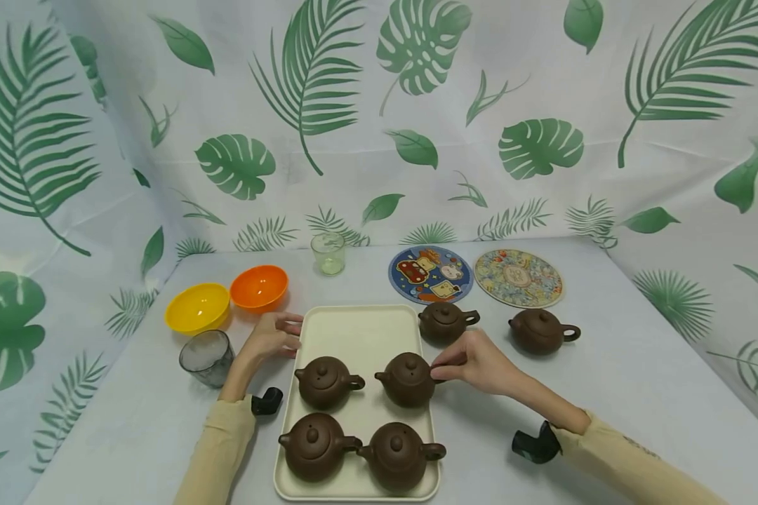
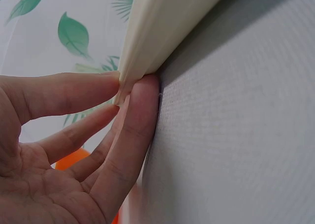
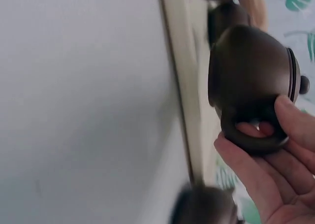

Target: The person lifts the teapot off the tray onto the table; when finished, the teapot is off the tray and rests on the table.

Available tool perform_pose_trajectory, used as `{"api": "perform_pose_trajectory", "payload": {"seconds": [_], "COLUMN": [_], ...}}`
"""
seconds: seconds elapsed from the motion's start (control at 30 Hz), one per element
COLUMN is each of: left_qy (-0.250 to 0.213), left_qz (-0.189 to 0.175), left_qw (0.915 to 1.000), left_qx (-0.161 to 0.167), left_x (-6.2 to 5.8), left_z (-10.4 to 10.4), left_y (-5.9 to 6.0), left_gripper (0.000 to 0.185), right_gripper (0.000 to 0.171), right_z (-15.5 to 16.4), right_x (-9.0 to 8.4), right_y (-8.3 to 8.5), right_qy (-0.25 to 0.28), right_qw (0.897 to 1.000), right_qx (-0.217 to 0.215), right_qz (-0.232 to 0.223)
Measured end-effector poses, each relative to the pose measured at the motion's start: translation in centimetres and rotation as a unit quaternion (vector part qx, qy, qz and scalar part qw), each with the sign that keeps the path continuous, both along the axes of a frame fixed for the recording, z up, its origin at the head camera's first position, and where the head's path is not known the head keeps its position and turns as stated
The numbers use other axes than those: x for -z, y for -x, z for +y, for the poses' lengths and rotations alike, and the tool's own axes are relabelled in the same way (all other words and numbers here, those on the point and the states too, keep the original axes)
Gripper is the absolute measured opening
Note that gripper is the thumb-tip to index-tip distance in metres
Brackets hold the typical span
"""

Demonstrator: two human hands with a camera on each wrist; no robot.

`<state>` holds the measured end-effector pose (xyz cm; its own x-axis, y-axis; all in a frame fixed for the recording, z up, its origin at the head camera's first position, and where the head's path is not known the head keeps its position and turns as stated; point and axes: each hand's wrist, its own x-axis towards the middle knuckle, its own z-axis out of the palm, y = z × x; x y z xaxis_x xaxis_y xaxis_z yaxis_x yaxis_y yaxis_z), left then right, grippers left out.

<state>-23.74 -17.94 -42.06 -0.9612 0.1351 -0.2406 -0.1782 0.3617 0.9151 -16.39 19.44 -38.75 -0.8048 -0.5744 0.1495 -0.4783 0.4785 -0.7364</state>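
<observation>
Head view: a cream tray (image 1: 360, 330) lies on the grey table (image 1: 638, 393) and carries four brown teapots. The right hand (image 1: 480, 361) pinches the handle of the far-right teapot (image 1: 408, 379), which stands on the tray at about 3 o'clock from the tray's middle. Right wrist view confirms it: fingers (image 3: 290, 118) and thumb curl round the handle loop of that teapot (image 3: 251, 76), beside the tray's rim (image 3: 184, 86). The left hand (image 1: 271, 335) rests at the tray's left edge, about 9 o'clock; left wrist view shows its fingers (image 2: 133, 130) straight, tips touching the underside of the rim (image 2: 162, 22), holding nothing.

Two more teapots (image 1: 445, 322) (image 1: 541, 330) stand off the tray at about 1 and 2 o'clock, near two patterned mats (image 1: 431, 273) (image 1: 519, 278). A yellow bowl (image 1: 197, 307) and an orange bowl (image 1: 259, 287) sit at 10 o'clock. A clear glass (image 1: 328, 252) stands at 12 o'clock; a grey glass (image 1: 206, 358) stands left of the left wrist.
</observation>
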Motion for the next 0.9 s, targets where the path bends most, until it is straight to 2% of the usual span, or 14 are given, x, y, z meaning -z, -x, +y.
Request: {"api": "perform_pose_trajectory", "payload": {"seconds": [0.2, 0.4, 0.7, 0.9], "left_qy": [0.002, -0.001, -0.003, 0.000], "left_qz": [0.004, 0.002, 0.007, 0.006], "left_qw": [1.0000, 1.0000, 0.9999, 1.0000], "left_qx": [0.004, 0.002, 0.007, 0.008], "left_x": [-0.2, 0.0, 0.1, 0.2], "left_z": [0.0, 0.0, -0.2, -0.2], "left_y": [0.0, 0.0, 0.0, 0.1], "left_gripper": [0.053, 0.053, 0.055, 0.054], "right_gripper": [0.009, 0.009, 0.012, 0.013], "right_z": [3.5, 8.1, 15.2, 18.6], "right_x": [-1.5, -2.0, -1.0, -0.5], "right_y": [0.1, -0.6, -1.9, -2.7], "right_qy": [-0.004, -0.002, -0.003, -0.016], "right_qw": [0.999, 0.998, 0.998, 0.998], "right_qx": [0.007, 0.002, 0.015, 0.043], "right_qz": [0.031, 0.055, 0.055, 0.047]}}
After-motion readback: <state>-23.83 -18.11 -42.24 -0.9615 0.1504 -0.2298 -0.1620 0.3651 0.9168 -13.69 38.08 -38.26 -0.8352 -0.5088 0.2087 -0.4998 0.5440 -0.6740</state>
